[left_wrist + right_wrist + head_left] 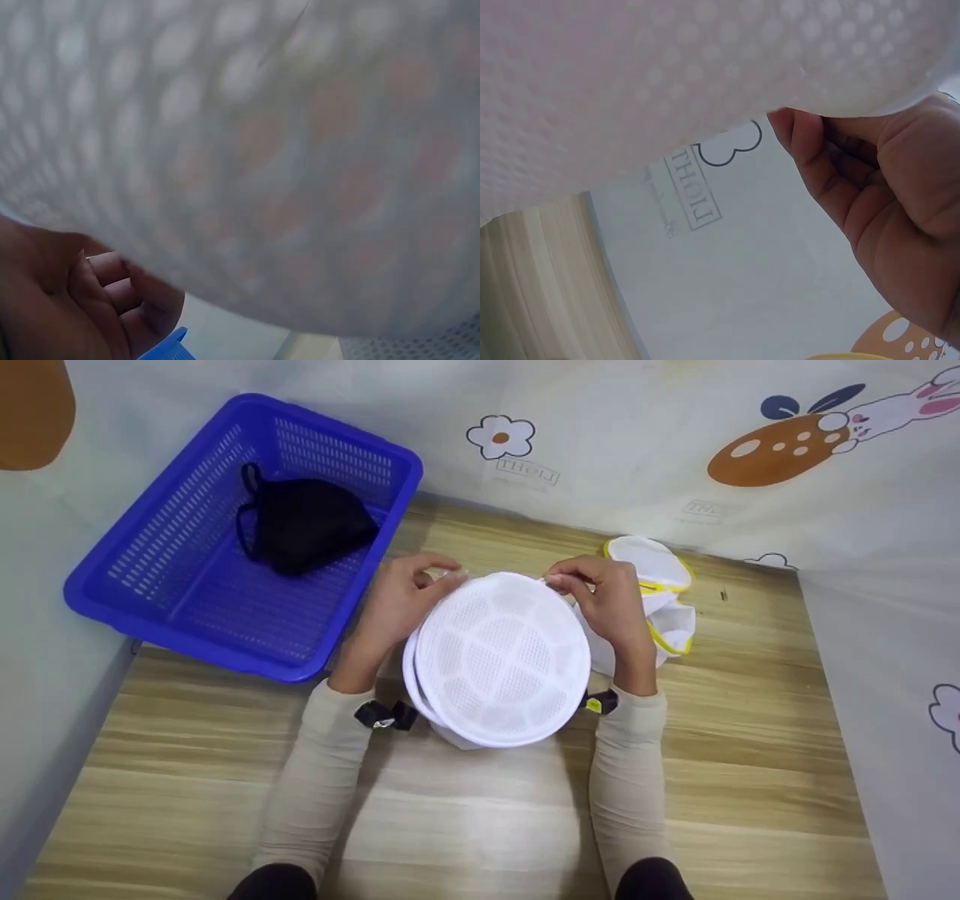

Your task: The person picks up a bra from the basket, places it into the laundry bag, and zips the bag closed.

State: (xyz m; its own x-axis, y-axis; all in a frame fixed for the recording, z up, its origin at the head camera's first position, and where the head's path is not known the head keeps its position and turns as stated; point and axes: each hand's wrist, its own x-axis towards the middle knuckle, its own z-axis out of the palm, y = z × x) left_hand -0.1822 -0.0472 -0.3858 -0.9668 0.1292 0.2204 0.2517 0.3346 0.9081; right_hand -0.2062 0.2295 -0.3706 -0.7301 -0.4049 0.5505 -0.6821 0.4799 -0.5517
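Observation:
A round white mesh laundry bag with a stiff rim stands between the two hands in the head view, its ribbed lid facing up. My left hand pinches its far left edge with thumb and forefinger. At the far right edge, my right hand pinches the rim between thumb and forefinger. White mesh fills most of the left wrist view, where the curled fingers show below it. The right wrist view has the right fingertips right at the bag's edge.
A blue plastic basket at the left holds a black cloth item with strap loops. White bags with yellow trim lie behind the right hand. Printed sheeting walls the wood-grain table at the back and sides.

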